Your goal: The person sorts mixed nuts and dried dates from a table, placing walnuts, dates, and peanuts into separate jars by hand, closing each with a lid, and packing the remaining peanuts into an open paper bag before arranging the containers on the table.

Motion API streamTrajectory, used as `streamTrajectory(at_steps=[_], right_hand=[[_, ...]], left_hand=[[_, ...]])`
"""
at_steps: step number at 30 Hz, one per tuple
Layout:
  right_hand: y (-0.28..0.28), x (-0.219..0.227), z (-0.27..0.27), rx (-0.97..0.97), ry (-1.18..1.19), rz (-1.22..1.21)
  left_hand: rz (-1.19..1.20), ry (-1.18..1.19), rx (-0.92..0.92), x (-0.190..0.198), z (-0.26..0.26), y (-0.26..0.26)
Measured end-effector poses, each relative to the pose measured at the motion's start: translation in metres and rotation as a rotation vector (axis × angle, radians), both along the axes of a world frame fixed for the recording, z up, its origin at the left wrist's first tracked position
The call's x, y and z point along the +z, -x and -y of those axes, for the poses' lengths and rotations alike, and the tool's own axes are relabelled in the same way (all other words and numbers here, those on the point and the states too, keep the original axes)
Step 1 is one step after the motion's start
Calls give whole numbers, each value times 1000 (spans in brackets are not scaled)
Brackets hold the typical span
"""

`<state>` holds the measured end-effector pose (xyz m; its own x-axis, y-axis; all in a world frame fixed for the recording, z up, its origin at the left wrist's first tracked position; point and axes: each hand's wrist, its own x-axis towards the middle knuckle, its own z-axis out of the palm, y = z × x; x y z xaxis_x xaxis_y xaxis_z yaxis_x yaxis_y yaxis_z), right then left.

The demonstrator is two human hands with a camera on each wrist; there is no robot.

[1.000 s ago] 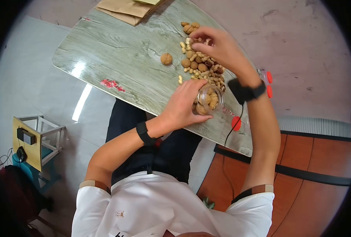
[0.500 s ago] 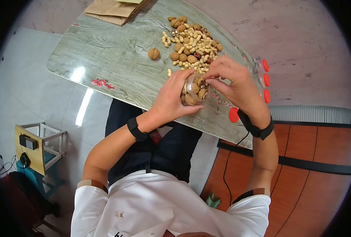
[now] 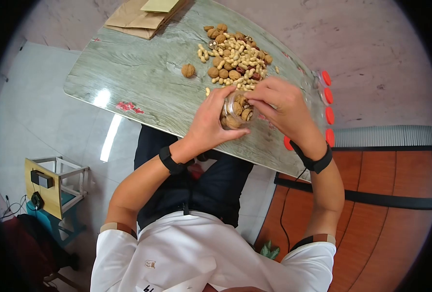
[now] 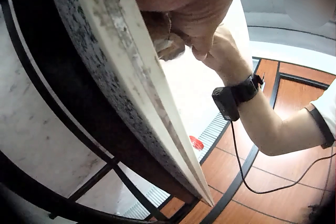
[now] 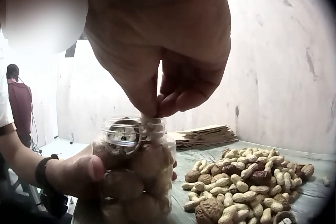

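Note:
My left hand [image 3: 207, 121] grips the side of a clear open jar [image 3: 229, 110] filled with walnuts, near the table's front edge. The fingers of my right hand [image 3: 283, 104] are pinched together at the jar's mouth. In the right wrist view, the right hand [image 5: 163, 35] has its fingertips at the rim, on a nut mostly hidden by them; the jar [image 5: 137, 184] stands upright, with the left hand [image 5: 79, 176] around it. A mixed pile of peanuts [image 3: 240, 54], walnuts and a few dark red pieces lies beyond the jar.
One walnut [image 3: 188, 70] lies apart, left of the pile. Brown paper bags [image 3: 137, 18] rest at the table's far left. Several red lids [image 3: 329, 115], most on clear jars, line the right side. A cable hangs from the right wrist band.
My right hand has come from the pile to the jar's mouth, its fingers now pinched there. My left hand still holds the jar; the head view has shifted slightly.

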<state>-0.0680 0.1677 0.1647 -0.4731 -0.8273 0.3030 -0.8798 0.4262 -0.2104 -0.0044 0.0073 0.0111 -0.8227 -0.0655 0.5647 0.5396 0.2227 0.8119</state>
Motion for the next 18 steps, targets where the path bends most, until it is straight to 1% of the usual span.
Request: streamTrajectory(at_steps=[2,3,5,6,8,9,11,12,14,15,17,18], right_hand=[[-3,-1,-13,-190,171,169],[-2,-1,-24,-190,172,167],[0,-1,-56,-475,257,168],[1,-3,-76,-492,256,170],[0,-12,-118,-621,-147,188],[-5,-19,-136,-642,-143,195],[-19,-33,-161,-653,-438,162],[-23,-38,-171,-666,-427,175],[-31,-47,-182,-769,-501,269],[-33,-53,-187,-779,-482,278],[-35,-65,-192,-766,-487,314],[-36,-70,-194,-774,-466,319]], left_hand=[[-3,6,1,0,1,0],[1,7,-1,-1,1,0],[11,6,-12,-3,1,-1],[27,-12,-23,-4,1,0],[47,-27,-62,-7,-2,2],[27,-53,-59,-9,-2,4],[16,-68,-71,-10,-4,4],[29,-119,-84,-10,-4,4],[72,-203,-125,-6,-2,3],[74,-184,-138,-6,-1,3],[121,-309,-177,-6,1,4],[143,-328,-200,-4,2,2]])
